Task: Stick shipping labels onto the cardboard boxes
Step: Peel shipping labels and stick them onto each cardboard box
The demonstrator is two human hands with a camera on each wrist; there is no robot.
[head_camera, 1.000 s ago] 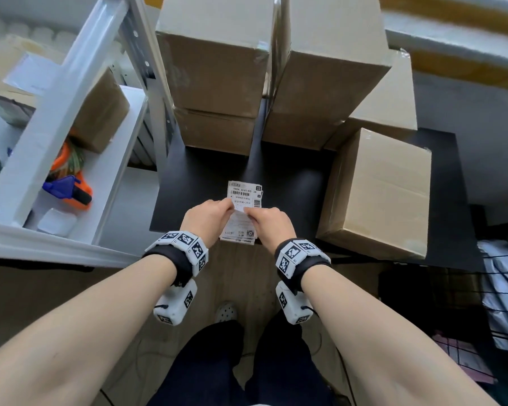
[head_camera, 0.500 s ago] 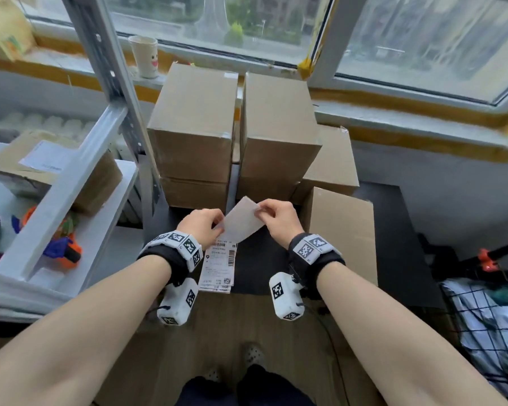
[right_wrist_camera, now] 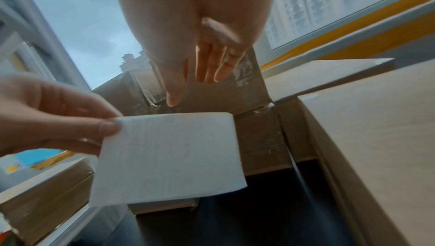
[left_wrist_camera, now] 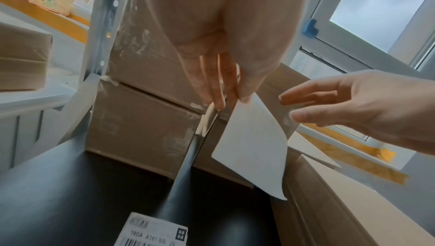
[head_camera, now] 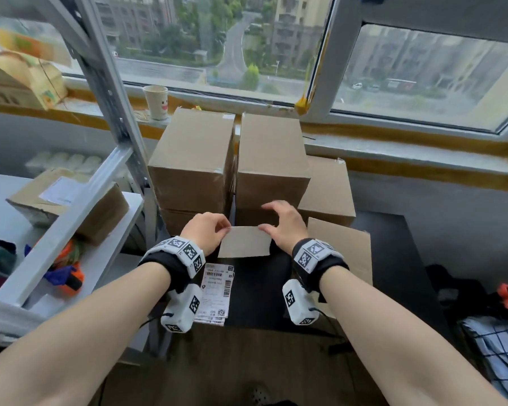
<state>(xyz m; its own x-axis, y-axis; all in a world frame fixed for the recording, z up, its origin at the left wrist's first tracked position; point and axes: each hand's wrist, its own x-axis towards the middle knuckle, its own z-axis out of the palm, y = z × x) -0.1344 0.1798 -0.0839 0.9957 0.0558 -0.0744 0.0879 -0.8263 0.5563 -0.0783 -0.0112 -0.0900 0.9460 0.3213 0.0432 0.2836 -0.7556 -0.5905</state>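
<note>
Above the black table (head_camera: 393, 259), the left hand (head_camera: 206, 232) pinched the blank-backed white paper label's (head_camera: 245, 241) left corner, long axis crosswise, while the right hand (head_camera: 282, 227), open-fingered, hovered nearer the stacked brown cardboard boxes (head_camera: 272, 159) ahead.

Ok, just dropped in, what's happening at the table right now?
A person is labelling boxes. The left hand pinches a corner of a peeled label, blank side up, held above the black table. The right hand is open beside it, fingers spread, not gripping. More printed labels lie on the table's near edge. The stacked cardboard boxes show no label yet.
</note>
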